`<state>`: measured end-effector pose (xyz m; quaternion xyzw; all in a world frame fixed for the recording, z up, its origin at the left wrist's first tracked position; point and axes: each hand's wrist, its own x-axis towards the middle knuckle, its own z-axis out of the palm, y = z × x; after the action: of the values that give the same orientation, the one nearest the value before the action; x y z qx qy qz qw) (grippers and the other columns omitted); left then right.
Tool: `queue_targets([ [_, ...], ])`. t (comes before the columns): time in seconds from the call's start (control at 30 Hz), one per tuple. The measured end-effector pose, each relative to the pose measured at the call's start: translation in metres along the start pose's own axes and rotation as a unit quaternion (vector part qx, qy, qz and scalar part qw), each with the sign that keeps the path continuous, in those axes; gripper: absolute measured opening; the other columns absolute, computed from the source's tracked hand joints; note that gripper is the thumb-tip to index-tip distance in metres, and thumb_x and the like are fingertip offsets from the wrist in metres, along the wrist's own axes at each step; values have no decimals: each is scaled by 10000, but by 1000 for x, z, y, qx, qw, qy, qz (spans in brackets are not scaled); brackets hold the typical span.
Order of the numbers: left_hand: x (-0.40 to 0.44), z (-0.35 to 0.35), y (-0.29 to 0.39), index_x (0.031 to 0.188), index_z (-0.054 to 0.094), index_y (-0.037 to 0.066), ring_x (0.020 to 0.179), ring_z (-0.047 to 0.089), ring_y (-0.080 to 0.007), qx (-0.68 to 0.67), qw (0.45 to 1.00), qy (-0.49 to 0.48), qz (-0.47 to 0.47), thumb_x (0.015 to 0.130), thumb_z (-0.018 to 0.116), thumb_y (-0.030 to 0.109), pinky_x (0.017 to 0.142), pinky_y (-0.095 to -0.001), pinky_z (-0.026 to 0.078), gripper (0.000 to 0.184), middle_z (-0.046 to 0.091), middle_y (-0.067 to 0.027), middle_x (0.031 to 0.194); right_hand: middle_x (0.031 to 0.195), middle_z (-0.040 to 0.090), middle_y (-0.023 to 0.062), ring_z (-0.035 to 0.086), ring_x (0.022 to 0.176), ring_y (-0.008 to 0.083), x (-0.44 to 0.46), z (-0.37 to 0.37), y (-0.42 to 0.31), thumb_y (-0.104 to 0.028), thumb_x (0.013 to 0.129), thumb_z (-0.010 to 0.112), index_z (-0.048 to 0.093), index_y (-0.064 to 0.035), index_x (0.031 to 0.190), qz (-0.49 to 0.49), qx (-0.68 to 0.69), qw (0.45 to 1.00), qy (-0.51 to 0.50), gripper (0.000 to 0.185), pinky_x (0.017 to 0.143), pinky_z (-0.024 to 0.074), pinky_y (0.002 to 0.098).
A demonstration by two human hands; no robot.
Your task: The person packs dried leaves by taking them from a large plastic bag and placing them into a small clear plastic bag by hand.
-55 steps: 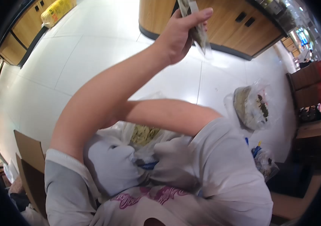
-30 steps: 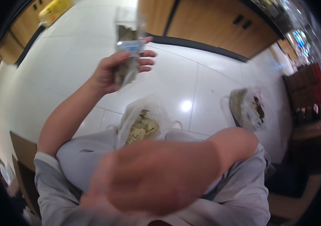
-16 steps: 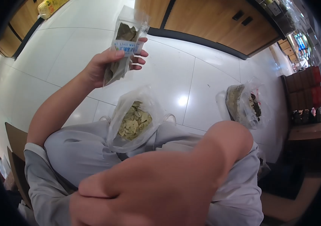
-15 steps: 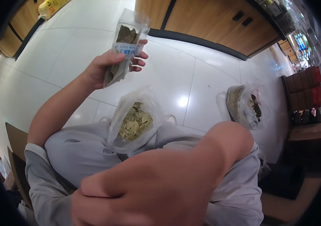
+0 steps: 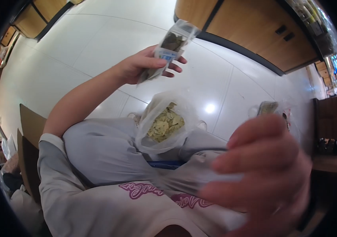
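Note:
My left hand, reaching forward over the floor, is closed on a clear plastic packet of dark dried leaves. The packet has a white and blue label and is tilted, its top leaning away to the right. Below it, an open translucent plastic bag stands between my legs, holding pale green dried leaves. Close to the camera on the right is my right hand, its fingers curled and smeared by motion. Whether anything is between those fingers cannot be made out.
Another clear bag is on the tiled floor, partly hidden behind my right hand. Wooden cabinets line the far side. Cardboard flaps stand by my left side. Stocked shelving is at the far right.
My right hand has swung from low in front of my chest to the right. The view has turned, shifting the scene rightward. My left hand still holds the packet.

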<state>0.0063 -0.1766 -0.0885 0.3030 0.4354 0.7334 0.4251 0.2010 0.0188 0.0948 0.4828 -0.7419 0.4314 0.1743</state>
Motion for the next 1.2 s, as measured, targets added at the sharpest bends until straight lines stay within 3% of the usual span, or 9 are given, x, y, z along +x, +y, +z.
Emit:
queue_targets([
  [0.17, 3, -1, 9, 1455, 392, -17, 1215, 586, -322, -16, 1000, -2, 3, 808, 714, 218, 1018, -444, 520, 760, 544, -205, 1364, 905, 679, 28, 617, 772, 214, -1, 6, 6, -121, 841, 700, 655, -114, 840, 36, -42, 998, -16, 45, 644, 512, 368],
  [0.33, 0, 8, 17, 1580, 180, 49, 1201, 591, -340, 13, 1000, 4, -22, 620, 785, 259, 1033, -513, 502, 1154, 509, -226, 1377, 863, 655, 60, 616, 744, 218, -2, 18, 12, -89, 784, 708, 661, -96, 856, 77, -41, 996, -14, 86, 638, 509, 359],
  [0.47, -1, 12, 14, 1580, 75, 23, 1176, 607, -338, -37, 997, -66, -1, 625, 891, 511, 1041, -552, 497, 1347, 510, -236, 1341, 828, 637, 86, 615, 721, 221, 2, 17, 11, -63, 738, 714, 666, -82, 868, 142, -70, 987, -31, 141, 634, 506, 352],
  [0.57, -2, 6, 11, 1554, 109, -39, 1140, 616, -306, -121, 990, -72, 10, 772, 629, 765, 987, -539, 529, 1236, 527, -240, 1307, 802, 622, 105, 615, 704, 224, 4, 8, 18, -44, 703, 719, 669, -71, 878, 192, -126, 970, -85, 184, 630, 504, 347],
  [0.63, -3, -3, 2, 1543, 199, -47, 1122, 623, -282, -129, 988, -81, 34, 849, 494, 800, 961, -522, 547, 1134, 548, -238, 1283, 807, 623, 113, 597, 661, 214, -33, -8, 66, -20, 779, 647, 650, -39, 870, 36, -46, 993, -100, 93, 607, 490, 321],
  [0.8, -4, 0, -2, 1550, 156, -70, 1029, 600, -233, 32, 999, 21, 9, 816, 571, 763, 895, -442, 566, 1186, 542, -206, 1262, 772, 645, 46, 558, 649, 82, -81, 46, 124, 110, 803, 491, 642, 12, 818, 288, 86, 930, 213, 181, 573, 425, 214],
  [0.97, -14, 0, -32, 1552, 283, 52, 1234, 502, -229, 192, 977, 21, -94, 754, 761, 338, 1075, -409, 417, 973, 475, -126, 1382, 933, 594, 43, 581, 836, 120, -87, 70, 154, 11, 834, 648, 602, -24, 1059, 338, 0, 912, 234, 232, 650, 451, 262],
  [1.1, -21, 14, -42, 1532, 320, 60, 1232, 468, -229, 111, 988, 1, -110, 773, 810, 227, 1088, -412, 379, 919, 491, -120, 1343, 974, 602, 84, 588, 905, 224, -83, 50, 169, -62, 787, 744, 619, -29, 1034, 155, -130, 979, 38, 279, 769, 477, 331],
  [1.2, -20, 14, -43, 1536, 310, 55, 1258, 474, -216, 112, 992, -11, -61, 770, 805, 168, 1095, -405, 385, 919, 496, -119, 1361, 960, 615, 99, 600, 899, 254, -80, 52, 167, -133, 798, 757, 609, -40, 994, 226, -91, 966, 84, 263, 815, 490, 362],
])
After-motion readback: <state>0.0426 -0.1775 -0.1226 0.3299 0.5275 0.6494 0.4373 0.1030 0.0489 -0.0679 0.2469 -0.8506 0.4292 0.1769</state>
